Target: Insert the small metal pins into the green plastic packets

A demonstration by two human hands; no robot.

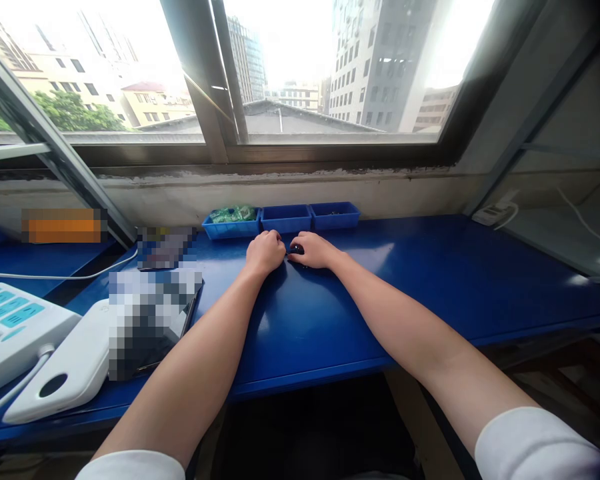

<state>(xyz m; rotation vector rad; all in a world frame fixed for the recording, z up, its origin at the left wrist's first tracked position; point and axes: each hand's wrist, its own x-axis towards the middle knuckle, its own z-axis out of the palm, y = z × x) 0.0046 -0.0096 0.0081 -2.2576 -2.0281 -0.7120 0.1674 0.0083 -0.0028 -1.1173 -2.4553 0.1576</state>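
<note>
Both arms reach forward over the blue tabletop (300,320), and the hands nearly meet in front of the bins. My right hand (316,251) is closed around a small, glossy black object (297,249), whose kind is too small to make out. Just left of it, my left hand (267,253) is closed with its knuckles up. Its fingertips are hidden, and whatever they pinch cannot be seen. A few tiny dark bits lie on the table under my right hand.
Behind my hands stand a blue bin with green material (233,215), a middle blue bin (286,219) and a right blue bin (335,215) with small pieces. At left lie a white power strip (23,327), a white device (65,373) and blurred items. A window is ahead.
</note>
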